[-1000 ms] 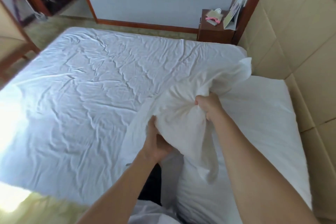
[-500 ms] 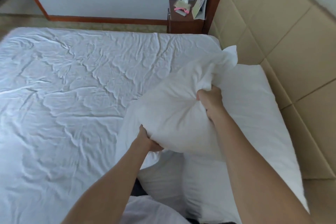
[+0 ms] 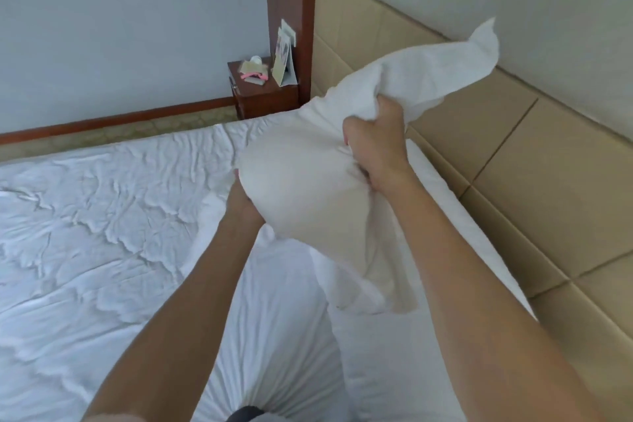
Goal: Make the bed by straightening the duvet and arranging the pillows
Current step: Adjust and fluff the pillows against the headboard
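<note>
Duvet (image 3: 102, 233) lies wrinkled across the bed. Above the duvet, 1 white pillow (image 3: 308, 188) is held aloft. Right hand (image 3: 376, 144) grips the pillow's top fabric; left hand (image 3: 241, 202) clutches its underside, fingers hidden.

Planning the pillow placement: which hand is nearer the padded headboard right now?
Right. The right hand grips the top of the raised pillow, close to the headboard. The left hand holds the pillow's underside, farther out over the sheet.
</note>
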Action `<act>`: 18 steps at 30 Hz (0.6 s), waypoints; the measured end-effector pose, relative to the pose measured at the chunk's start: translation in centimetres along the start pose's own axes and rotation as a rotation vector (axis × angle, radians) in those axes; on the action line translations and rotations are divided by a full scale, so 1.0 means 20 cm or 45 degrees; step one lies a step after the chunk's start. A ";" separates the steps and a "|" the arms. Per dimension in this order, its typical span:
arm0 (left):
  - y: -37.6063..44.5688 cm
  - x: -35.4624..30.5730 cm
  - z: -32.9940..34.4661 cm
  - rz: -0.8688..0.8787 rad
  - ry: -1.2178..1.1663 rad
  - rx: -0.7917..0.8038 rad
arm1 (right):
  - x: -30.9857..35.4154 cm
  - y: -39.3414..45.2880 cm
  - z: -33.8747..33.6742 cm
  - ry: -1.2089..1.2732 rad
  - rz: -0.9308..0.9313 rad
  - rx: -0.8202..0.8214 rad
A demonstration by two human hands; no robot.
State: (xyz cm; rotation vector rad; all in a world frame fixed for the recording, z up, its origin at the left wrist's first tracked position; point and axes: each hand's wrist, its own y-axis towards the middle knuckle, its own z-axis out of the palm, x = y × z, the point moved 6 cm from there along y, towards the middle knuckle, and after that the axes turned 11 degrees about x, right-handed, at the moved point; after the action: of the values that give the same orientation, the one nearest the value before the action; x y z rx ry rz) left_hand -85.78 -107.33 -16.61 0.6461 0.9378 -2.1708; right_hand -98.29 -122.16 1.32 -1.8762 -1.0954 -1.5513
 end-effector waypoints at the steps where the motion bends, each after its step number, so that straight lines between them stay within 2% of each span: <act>1: -0.01 0.01 0.09 0.009 -0.068 0.034 | 0.02 -0.03 -0.12 0.026 -0.034 -0.089; 3: -0.06 0.01 0.35 0.030 -0.158 0.224 | 0.02 -0.13 -0.39 0.072 -0.089 -0.281; 4: -0.07 0.03 0.48 0.043 -0.140 0.240 | 0.01 -0.19 -0.52 0.072 -0.110 -0.364; 7: -0.12 0.14 0.82 0.082 0.013 0.446 | -0.07 -0.37 -0.84 0.084 -0.147 -0.569; 10: -0.16 0.35 1.10 -0.003 0.112 0.648 | -0.25 -0.57 -1.09 0.106 -0.105 -0.810; 13: -0.13 0.66 1.15 -0.178 0.289 0.622 | -0.52 -0.76 -1.24 0.044 0.019 -0.992; 16: -0.11 0.98 1.01 -0.417 0.485 0.527 | -0.87 -1.00 -1.25 -0.007 0.345 -1.210; 18: -0.08 1.12 0.84 -0.485 0.562 0.410 | -1.01 -1.12 -1.19 -0.020 0.522 -1.256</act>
State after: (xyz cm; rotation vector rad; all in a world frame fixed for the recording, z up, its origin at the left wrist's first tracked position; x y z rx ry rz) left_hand -104.30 -128.10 -20.20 1.2239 1.0014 -2.6062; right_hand -131.13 -133.37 -15.00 -2.4707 0.1704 -1.9734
